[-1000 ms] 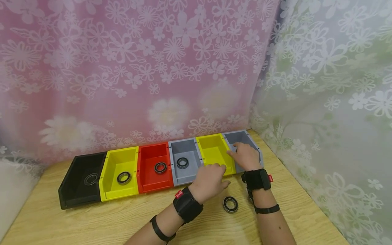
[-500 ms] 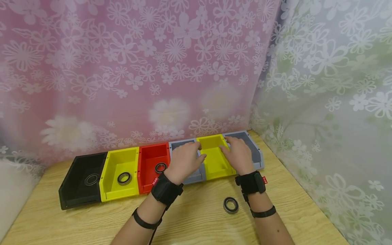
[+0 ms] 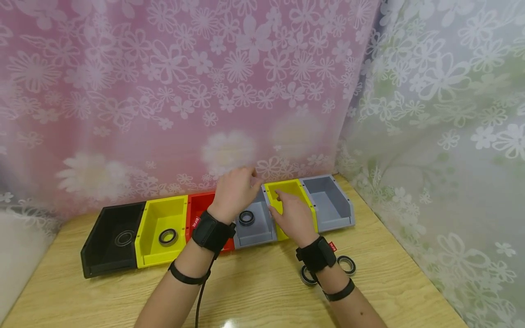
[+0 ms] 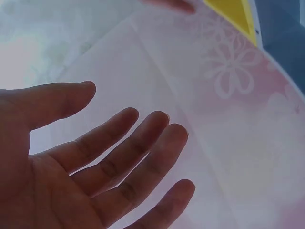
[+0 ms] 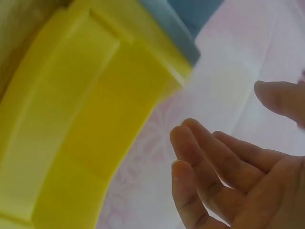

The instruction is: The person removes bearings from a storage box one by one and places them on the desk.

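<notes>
My left hand [image 3: 234, 193] is raised over the red bin [image 3: 197, 205] and the middle grey bin [image 3: 256, 236], its fingers loosely spread and holding nothing. Over the right-hand yellow bin [image 3: 289, 185] hovers my right hand [image 3: 294, 217], fingers slightly bent and thumb apart, also with nothing in it. A black-sealed ball bearing [image 3: 240, 218] lies in the middle grey bin between the two hands. On the table, one bearing [image 3: 302, 275] is partly covered by the right wrist strap, and another bearing [image 3: 352, 266] lies right of that forearm. My left hand and wrist hide most of the red bin's inside.
At the left of the row stand a black bin [image 3: 92, 255] with a bearing [image 3: 117, 238] in it and a yellow bin [image 3: 149, 259] holding another. A grey bin [image 3: 328, 205] ends the row at right. Floral curtains [image 3: 246, 91] hang behind the wooden table [image 3: 262, 291].
Both hands have moved left, the left one also upward. The right arm's shift uncovers a second bearing on the table. The middle grey bin's bearing, hidden half a second ago, shows again.
</notes>
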Motion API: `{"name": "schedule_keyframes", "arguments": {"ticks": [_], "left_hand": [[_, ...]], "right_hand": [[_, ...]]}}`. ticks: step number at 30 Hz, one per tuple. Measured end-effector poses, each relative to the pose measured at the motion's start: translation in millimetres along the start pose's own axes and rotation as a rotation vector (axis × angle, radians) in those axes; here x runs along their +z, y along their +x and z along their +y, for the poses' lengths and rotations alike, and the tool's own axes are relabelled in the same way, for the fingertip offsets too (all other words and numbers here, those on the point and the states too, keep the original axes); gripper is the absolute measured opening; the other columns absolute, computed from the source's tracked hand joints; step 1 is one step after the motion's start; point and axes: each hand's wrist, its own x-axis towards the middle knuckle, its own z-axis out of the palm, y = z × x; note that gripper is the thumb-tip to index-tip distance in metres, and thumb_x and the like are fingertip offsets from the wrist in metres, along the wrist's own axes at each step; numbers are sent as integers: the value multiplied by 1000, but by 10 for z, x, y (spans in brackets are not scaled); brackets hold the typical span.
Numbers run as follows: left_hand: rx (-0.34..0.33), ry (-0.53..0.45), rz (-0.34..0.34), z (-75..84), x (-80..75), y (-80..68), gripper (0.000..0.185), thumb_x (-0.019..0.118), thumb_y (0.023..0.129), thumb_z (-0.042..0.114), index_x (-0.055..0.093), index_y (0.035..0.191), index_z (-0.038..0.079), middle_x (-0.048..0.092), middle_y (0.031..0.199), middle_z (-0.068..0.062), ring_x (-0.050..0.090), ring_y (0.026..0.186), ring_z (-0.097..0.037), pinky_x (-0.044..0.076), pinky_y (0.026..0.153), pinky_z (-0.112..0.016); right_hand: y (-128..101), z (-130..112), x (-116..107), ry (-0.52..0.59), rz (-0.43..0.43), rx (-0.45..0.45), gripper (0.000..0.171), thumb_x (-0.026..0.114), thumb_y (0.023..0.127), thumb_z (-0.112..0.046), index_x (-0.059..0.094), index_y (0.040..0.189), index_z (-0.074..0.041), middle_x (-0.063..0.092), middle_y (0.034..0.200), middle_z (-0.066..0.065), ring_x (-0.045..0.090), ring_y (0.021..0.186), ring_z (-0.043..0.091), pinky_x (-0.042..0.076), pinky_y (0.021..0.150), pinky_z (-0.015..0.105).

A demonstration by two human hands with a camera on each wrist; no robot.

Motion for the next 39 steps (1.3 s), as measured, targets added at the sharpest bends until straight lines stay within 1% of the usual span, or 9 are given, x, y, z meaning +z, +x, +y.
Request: {"name": "schedule_keyframes", "arguments": {"ticks": [3,6,12,14,18,23,25,34,39], "left_hand": [[-19,5,5,-40,-60,60,26,70,99,22,72,113,1,68,81,-11,49,49,-18,44,45,-29],[-29,17,27,-89,-107,118,26,69,99,22,72,114,0,69,84,-12,51,50,-20,45,47,-31],[-31,31,29,-167,-139,211,27,69,99,23,72,113,0,69,83,-12,55,55,-23,48,50,-33],[-41,31,19,-192,-118,230,27,69,99,23,72,113,0,69,84,-13,57,57,-24,49,52,-34],[-79,38,-7,-258,-17,227,27,69,99,23,71,113,0,71,87,-15,58,60,-25,50,53,-35],[-129,68,-48,-366,178,183,24,68,98,21,72,113,2,73,93,-15,60,61,-26,51,53,-36],[-136,82,-63,-401,254,165,23,70,97,22,72,110,3,73,93,-13,61,63,-26,51,54,-37],[-139,140,-132,-496,529,102,20,77,93,22,70,97,4,67,79,-9,64,68,-28,53,56,-40],[-134,226,-182,-514,716,55,24,79,91,27,70,87,5,64,71,-8,67,76,-33,51,81,-50]], "right_hand": [[-34,-50,93,-55,0,-34,55,78,93,-35,64,136,-4,76,94,8,49,48,13,38,44,27],[-56,-79,159,-102,1,-59,58,78,92,-37,64,136,-3,69,74,4,39,43,11,30,42,26],[-79,-81,201,-116,-15,-28,59,82,89,-35,64,135,-2,72,85,9,60,58,20,47,50,31],[-80,-70,208,-97,-60,-2,60,81,90,-34,63,137,-1,70,79,9,61,58,21,48,50,33],[-85,-57,224,-55,-127,33,57,80,92,-28,61,138,0,68,71,10,62,58,23,50,50,35],[-88,-47,256,-43,-154,51,54,79,93,-24,62,140,-3,76,95,14,71,73,28,56,60,39],[-86,-45,264,-57,-162,57,55,79,93,-25,62,141,-4,77,96,13,71,73,27,56,60,38],[-85,-62,245,-138,-186,60,57,78,93,-32,62,143,-10,62,63,1,50,49,15,37,44,28],[-91,-54,239,-145,-179,58,57,78,93,-33,62,143,-11,65,66,1,52,50,15,37,44,29]]}}
